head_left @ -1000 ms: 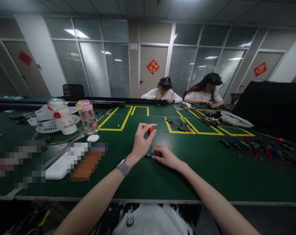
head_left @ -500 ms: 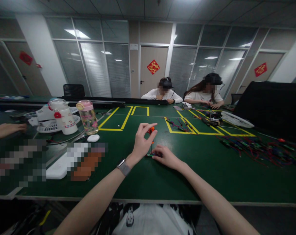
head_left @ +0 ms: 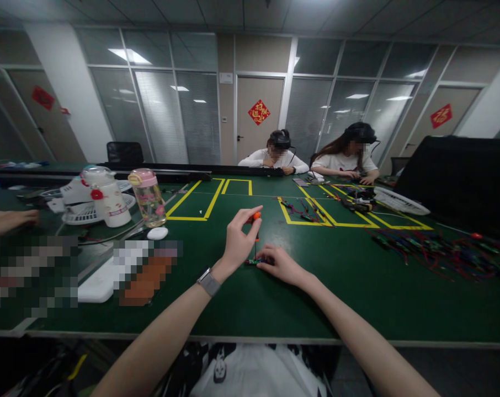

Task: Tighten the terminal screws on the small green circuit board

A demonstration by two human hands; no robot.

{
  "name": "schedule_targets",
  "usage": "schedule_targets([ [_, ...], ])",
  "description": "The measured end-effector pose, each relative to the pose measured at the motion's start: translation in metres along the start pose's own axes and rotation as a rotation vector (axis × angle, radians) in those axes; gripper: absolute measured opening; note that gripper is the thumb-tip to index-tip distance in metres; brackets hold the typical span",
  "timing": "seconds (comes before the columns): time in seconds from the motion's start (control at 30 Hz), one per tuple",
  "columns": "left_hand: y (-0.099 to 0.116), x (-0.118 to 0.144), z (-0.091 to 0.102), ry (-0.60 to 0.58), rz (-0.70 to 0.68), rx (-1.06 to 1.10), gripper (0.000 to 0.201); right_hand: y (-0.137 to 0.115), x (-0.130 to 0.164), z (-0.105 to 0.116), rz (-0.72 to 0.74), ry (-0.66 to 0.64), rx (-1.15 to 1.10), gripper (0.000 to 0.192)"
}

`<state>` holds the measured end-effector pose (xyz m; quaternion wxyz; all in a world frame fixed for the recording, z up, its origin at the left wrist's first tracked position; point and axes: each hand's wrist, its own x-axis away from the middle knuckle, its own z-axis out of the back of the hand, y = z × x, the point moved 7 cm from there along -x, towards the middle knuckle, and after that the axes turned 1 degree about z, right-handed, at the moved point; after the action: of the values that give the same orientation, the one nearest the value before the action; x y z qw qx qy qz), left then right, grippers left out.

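My left hand [head_left: 238, 234], with a grey watch on its wrist, is closed around the orange handle of a screwdriver [head_left: 257, 216]. The screwdriver stands upright, its thin dark shaft pointing down to a small green circuit board [head_left: 252, 262] on the table. Whether the tip sits in a screw is too small to tell. On the right side of that board, my right hand [head_left: 280, 263] pinches its edge, fingertips low against the green tabletop [head_left: 250, 309]. The fingers partly hide the board.
Several boards with red and blue wires [head_left: 432, 251] are heaped at the right. Yellow tape [head_left: 187, 219] marks rectangles. A pink-lidded bottle [head_left: 147, 198], a white bottle [head_left: 109, 201] and a white case [head_left: 109, 275] stand or lie left. Another person's hand [head_left: 12, 221] rests far left; two people sit opposite.
My left fingers have shifted on the screwdriver handle, thumb and forefinger closing nearer its top. My right hand and the circuit board stay in place. The person's hand at far left has drawn slightly leftward.
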<state>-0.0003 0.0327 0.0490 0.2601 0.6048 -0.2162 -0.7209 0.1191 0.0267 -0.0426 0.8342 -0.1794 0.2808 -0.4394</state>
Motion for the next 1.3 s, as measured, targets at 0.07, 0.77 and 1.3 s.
schedule_targets([
  [0.07,0.003,0.0,0.003,0.034,-0.025,-0.075,0.023,0.0,0.0,0.0,0.0,0.002,0.004,0.013],
  [0.77,0.001,0.0,0.006,0.065,-0.013,-0.165,0.02,-0.001,0.0,0.001,-0.003,-0.005,-0.001,0.013],
  [1.3,0.002,0.0,0.006,0.064,-0.018,-0.11,0.021,0.001,0.0,0.0,0.01,0.008,0.0,0.011],
])
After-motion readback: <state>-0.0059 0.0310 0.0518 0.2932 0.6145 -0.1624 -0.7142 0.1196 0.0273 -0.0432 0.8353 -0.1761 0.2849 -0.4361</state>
